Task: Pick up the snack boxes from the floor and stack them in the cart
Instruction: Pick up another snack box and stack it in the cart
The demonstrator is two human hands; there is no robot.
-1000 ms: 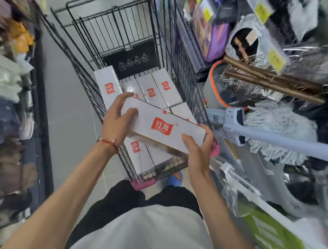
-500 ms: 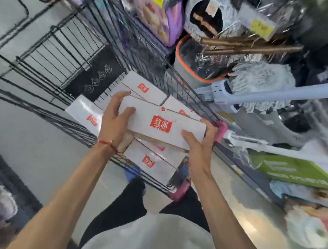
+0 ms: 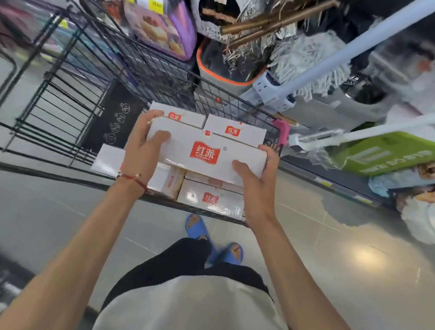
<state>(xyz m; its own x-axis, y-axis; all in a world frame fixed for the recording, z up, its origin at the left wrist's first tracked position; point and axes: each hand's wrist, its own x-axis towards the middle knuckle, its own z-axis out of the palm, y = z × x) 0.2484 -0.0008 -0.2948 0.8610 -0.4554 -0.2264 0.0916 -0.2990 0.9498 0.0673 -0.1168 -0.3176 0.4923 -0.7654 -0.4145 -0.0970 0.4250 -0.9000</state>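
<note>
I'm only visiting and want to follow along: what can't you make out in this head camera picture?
- Head view: how many stacked boxes lie in the cart; the held snack box, the left hand and the right hand cover them.
- Head view: whether that box rests on the stacked boxes; its underside is hidden.
- Head view: yellow price tags, too blurred to read.

Smooth white cardboard is noted on the held snack box, a glossy film on a lower box, dark-coated wire metal on the cart, a polished, reflective finish on the floor, stringy cloth on the mop head.
</note>
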